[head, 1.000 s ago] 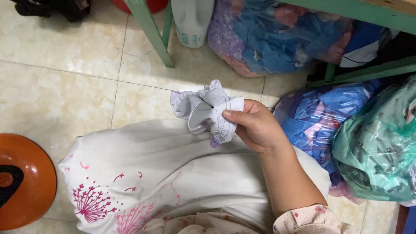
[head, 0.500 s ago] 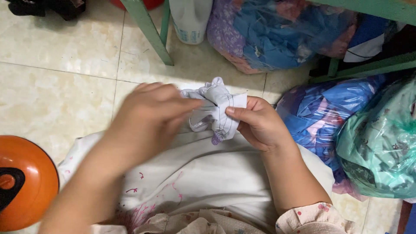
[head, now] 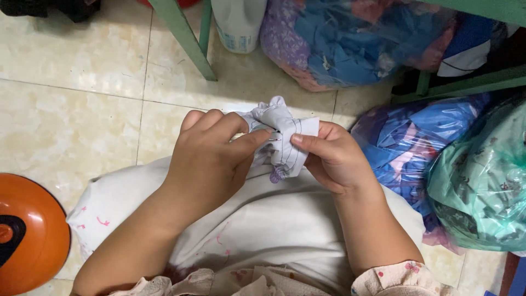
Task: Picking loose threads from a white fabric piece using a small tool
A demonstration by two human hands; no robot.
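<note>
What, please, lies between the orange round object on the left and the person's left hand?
In the head view, between the orange round object and the left hand lie tiled floor and white pink-printed fabric.

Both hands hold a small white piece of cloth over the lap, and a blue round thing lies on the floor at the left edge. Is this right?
Not quite: the round thing at the left edge is orange, not blue, as the head view shows. The rest holds: left hand and right hand hold the small white cloth over the lap.

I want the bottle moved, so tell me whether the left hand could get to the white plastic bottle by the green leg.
Probably yes. The left hand is pinching the small cloth, but only bare floor tile lies between it and the bottle.
</note>
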